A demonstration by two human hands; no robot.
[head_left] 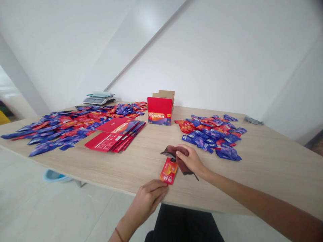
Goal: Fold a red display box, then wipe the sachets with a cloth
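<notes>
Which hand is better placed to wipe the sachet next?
Right hand, likely: it holds the brown cloth at the far end of the red sachet; the left hand touches its near edge.

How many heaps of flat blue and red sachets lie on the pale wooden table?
2: a larger heap on the left and a smaller heap on the right. Another could hide behind the open red cardboard box.

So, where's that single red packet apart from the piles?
In the head view, the red packet is below centre, near the front edge of the table, between the left grip at its lower end and the brown cloth in the right grip.
</notes>
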